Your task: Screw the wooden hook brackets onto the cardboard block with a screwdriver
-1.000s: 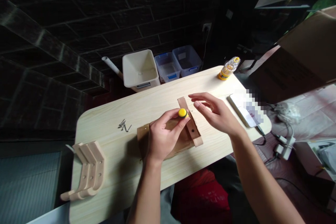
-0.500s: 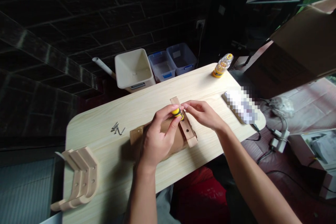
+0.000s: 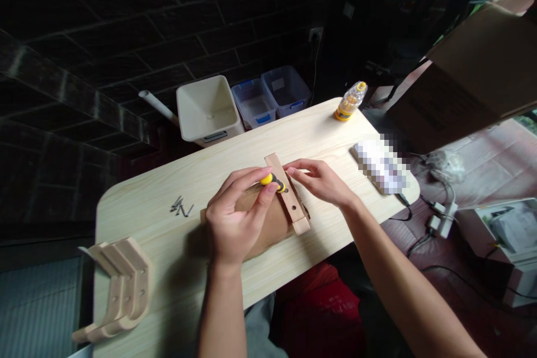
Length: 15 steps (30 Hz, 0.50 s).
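Between thumb and fingers my left hand [image 3: 237, 215] holds a short yellow-and-black screwdriver [image 3: 272, 181], its tip end at a hole in a light wooden bar [image 3: 297, 215]. The bar lies across the right end of a brown cardboard piece [image 3: 268, 232]. Beside the bar's far right edge is my right hand [image 3: 316, 179], thumb and index finger pinched together; whatever they grip is too small to make out. Several dark screws [image 3: 181, 207] lie on the table left of the cardboard.
Curved wooden parts [image 3: 130, 285] rest at the left end of the table [image 3: 155, 193]. A plastic bottle [image 3: 351, 102] stands at the far right corner, near a blurred-out item [image 3: 380, 165]. Beyond the far edge are a white bin [image 3: 207, 109] and clear tubs [image 3: 254, 105].
The screwdriver has tilted from steep to more slanted as my left hand moved left and turned. My right hand stays by the bar. The whole view has shifted slightly.
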Motion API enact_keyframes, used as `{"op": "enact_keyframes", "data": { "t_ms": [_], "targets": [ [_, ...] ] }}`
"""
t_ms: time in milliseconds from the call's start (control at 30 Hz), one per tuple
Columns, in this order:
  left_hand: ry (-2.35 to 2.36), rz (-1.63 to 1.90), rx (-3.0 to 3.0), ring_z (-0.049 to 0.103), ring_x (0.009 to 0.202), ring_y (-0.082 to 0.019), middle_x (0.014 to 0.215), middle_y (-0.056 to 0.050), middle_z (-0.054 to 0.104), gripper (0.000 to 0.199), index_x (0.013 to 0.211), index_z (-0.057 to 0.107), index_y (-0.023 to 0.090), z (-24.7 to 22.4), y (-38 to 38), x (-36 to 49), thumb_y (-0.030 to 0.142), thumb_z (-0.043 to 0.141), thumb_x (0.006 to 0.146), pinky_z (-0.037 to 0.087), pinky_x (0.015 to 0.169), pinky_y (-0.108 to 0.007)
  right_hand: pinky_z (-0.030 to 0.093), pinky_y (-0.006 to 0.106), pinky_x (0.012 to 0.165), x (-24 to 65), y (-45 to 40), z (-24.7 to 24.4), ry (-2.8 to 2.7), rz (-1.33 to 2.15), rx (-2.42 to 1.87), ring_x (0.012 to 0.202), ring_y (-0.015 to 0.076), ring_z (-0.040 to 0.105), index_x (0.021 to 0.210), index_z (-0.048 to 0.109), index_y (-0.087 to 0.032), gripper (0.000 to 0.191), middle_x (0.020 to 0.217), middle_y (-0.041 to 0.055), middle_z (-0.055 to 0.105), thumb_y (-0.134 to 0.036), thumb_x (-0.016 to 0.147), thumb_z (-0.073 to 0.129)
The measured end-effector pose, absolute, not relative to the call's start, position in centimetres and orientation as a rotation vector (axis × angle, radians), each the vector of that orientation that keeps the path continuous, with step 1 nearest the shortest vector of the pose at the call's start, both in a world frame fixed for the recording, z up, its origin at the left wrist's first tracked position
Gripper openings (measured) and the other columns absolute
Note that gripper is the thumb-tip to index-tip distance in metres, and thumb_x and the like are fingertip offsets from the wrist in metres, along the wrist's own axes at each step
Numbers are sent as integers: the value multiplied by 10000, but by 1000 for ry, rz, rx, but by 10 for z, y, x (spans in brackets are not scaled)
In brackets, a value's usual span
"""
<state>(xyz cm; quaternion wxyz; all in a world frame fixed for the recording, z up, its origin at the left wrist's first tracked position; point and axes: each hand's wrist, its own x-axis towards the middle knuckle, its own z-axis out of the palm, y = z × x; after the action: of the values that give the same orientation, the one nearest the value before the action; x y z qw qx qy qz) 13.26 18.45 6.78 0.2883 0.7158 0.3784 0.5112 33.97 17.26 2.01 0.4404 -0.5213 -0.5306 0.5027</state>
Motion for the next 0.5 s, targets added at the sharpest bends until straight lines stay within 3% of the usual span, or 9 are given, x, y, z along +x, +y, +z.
{"op": "enact_keyframes", "data": {
  "t_ms": [100,300,500],
  "targets": [
    [1003,1296,1813,777,1040,-238,1119,-97,789,246,1145,770,218,67,182,131,348,764,936,647,989,-399,543,366,1030,339,163,8,-1277,1248,-1327,1170,228,703,1193,768,-209,325,1244,68,779,-434,1030,597],
    [896,1239,1695,775,1120,-245,1196,-104,793,236,1180,685,206,72,177,127,239,744,953,629,1035,-415,508,391,1110,330,144,-2,-1221,1257,-1349,1289,229,651,1324,696,-238,363,1353,73,735,-431,1036,586],
    [938,1116,1856,753,1187,-255,1240,-116,781,199,1156,664,207,90,176,123,217,715,964,616,1074,-419,518,392,1103,327,146,4,-1189,1298,-1337,1250,220,677,1317,691,-234,353,1345,84,731,-417,1027,605]
  ]
}}
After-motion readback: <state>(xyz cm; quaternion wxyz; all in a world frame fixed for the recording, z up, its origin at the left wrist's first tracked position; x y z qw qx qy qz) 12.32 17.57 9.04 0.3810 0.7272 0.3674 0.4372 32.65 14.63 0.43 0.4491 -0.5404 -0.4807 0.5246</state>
